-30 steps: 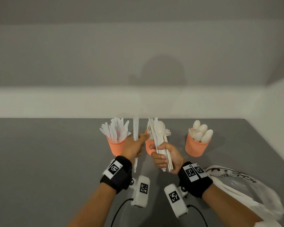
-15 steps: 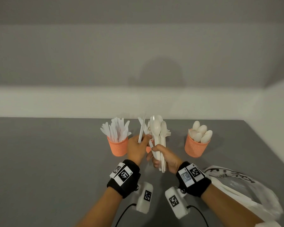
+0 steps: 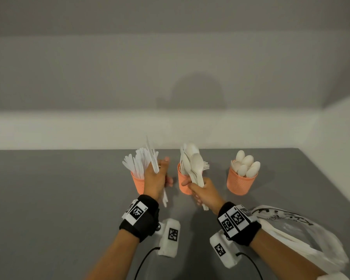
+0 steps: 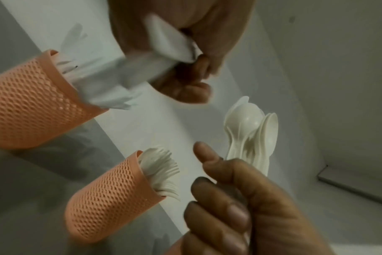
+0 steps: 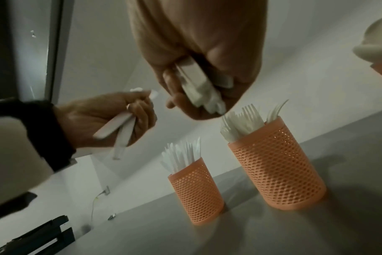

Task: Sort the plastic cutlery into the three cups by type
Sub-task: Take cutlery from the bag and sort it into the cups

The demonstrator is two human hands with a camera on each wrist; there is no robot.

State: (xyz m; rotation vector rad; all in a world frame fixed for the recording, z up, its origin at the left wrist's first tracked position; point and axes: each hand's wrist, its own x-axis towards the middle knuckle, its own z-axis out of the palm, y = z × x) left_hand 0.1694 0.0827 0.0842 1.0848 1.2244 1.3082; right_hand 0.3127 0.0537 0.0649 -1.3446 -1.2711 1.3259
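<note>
1. Both hands were occupied: the left hand (image 3: 156, 178) gripped two white knives (image 3: 153, 158), fingers curled round their handles; the right hand (image 3: 203, 191) clasped a mixed bundle (image 3: 194, 168) with spoons at the front.
2. Landmark: the middle cup (image 3: 181, 182), holding forks. The knife cup (image 3: 137, 183) stood to its left, the spoon cup (image 3: 239, 182) to its right, all three on the grey table (image 3: 49, 199).
3. Held knives stood nearly upright, blades up and handles down, long axis roughly in line with the knives already in the knife cup. They sat just right of that cup, between it and the middle cup.
4. Judgement: the left hand was plainly the nearer to the knife cup; the coming move appears to be a short leftward carry, then a handle-first drop past the blades already standing there.
5. Bundle hovered before the middle cup, tilted slightly; its full contents could not be told.
6. Risk noted: crowded blades may deflect the incoming handles.
7. A plastic bag (image 3: 291, 235) lay well to the right of the middle cup, nearer the person.
</note>
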